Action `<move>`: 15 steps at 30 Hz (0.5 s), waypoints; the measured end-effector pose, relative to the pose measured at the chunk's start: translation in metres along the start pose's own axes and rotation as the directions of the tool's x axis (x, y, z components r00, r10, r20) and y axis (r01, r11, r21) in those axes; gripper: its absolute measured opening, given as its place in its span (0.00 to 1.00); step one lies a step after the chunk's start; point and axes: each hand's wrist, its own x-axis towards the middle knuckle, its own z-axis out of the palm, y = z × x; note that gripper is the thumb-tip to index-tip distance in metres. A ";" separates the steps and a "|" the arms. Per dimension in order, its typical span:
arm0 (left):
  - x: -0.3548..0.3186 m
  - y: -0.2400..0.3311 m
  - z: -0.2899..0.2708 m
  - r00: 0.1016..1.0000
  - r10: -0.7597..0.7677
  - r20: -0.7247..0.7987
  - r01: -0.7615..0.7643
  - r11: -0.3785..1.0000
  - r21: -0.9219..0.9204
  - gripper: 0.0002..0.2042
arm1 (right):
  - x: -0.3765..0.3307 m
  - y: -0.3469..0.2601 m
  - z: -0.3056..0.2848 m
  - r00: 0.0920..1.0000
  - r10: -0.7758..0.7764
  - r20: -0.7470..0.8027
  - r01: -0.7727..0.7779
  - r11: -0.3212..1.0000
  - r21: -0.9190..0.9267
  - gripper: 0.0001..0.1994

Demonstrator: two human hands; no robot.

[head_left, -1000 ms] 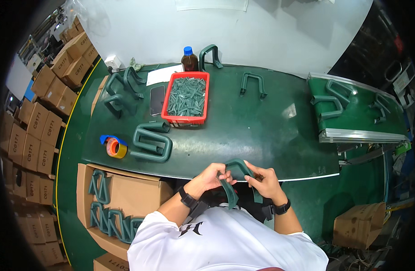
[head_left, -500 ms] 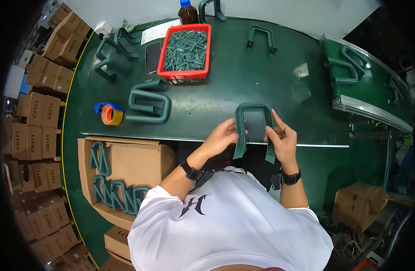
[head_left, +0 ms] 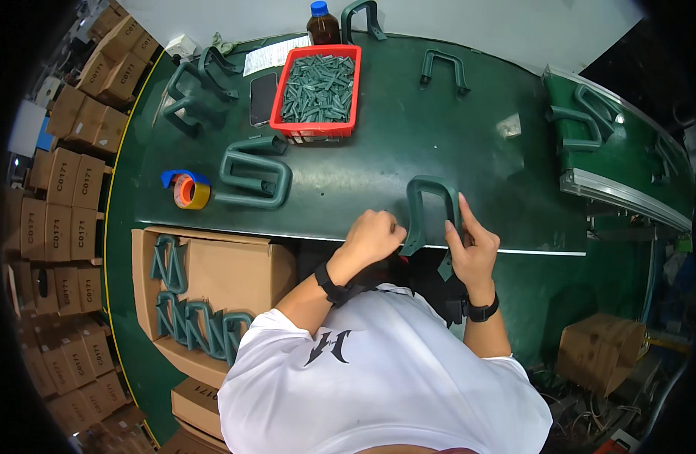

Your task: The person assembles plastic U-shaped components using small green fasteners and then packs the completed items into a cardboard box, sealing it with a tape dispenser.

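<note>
A green U-shaped handle [head_left: 432, 184] is tilted over the table's near edge, its two legs pointing toward me. My right hand [head_left: 475, 246] grips its right leg between thumb and fingers. My left hand [head_left: 373, 237] is curled closed beside the lower end of the left leg. Whatever its fingers hold, if anything, is hidden. Farther left on the tabletop lie other green U-shaped handles [head_left: 283, 181], next to a tape roll in a blue dispenser [head_left: 190, 191].
A red bin [head_left: 356, 91] of small green pieces stands beside a phone [head_left: 263, 99] and a brown bottle [head_left: 323, 29]. At lower left, an open carton [head_left: 142, 280] holds more handles. A conveyor [head_left: 628, 195] runs along the right, and stacked boxes [head_left: 62, 178] line the far left.
My left hand has come off the handle's left leg and curled closed, moving slightly toward me. The handle has turned a little in my right hand, which keeps its grip.
</note>
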 end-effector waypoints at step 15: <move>0.038 -0.006 -0.036 0.978 0.165 -0.124 -0.207 0.773 -0.599 0.20 | -0.008 0.006 -0.007 0.917 0.263 0.299 -0.397 0.554 0.732 0.29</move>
